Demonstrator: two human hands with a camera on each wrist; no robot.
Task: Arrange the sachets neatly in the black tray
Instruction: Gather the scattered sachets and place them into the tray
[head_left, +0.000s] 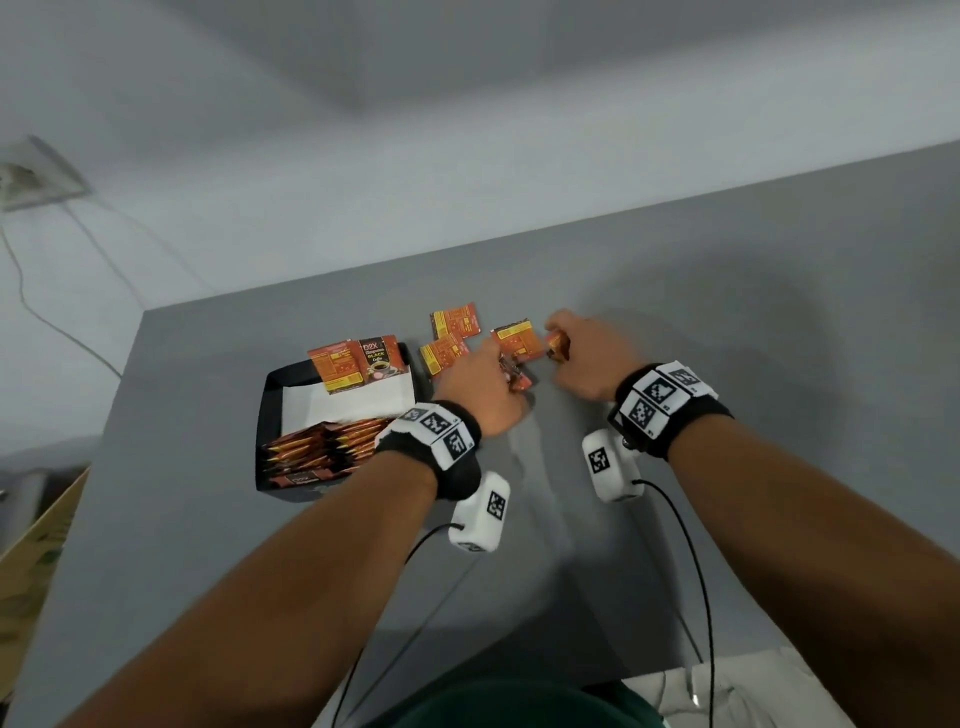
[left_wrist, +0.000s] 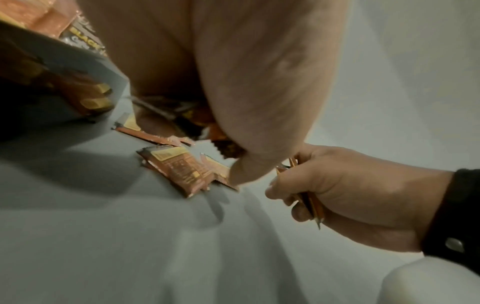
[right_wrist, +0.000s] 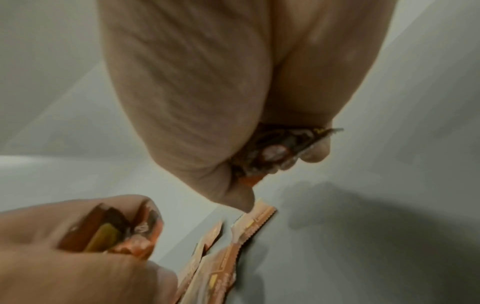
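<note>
A black tray (head_left: 270, 395) stands left of centre on the grey table (head_left: 727, 312). A row of orange sachets (head_left: 322, 447) stands on edge at its near end, and two more sachets (head_left: 358, 364) lean against its far wall. Three loose sachets (head_left: 454, 322) lie flat on the table just beyond my hands. My left hand (head_left: 483, 384) grips a small bunch of sachets (right_wrist: 114, 232) right of the tray. My right hand (head_left: 576, 353) holds sachets (right_wrist: 272, 152) too, a little to the right. In the left wrist view the right hand (left_wrist: 337, 185) pinches thin sachets (left_wrist: 311, 207) edge-on.
White paper (head_left: 353, 400) lines the tray's floor. A cardboard box (head_left: 36, 545) sits off the table's left edge. A wall socket (head_left: 36, 176) with a cable hangs at upper left. Cables (head_left: 696, 561) from the wrist cameras trail toward me over the near table.
</note>
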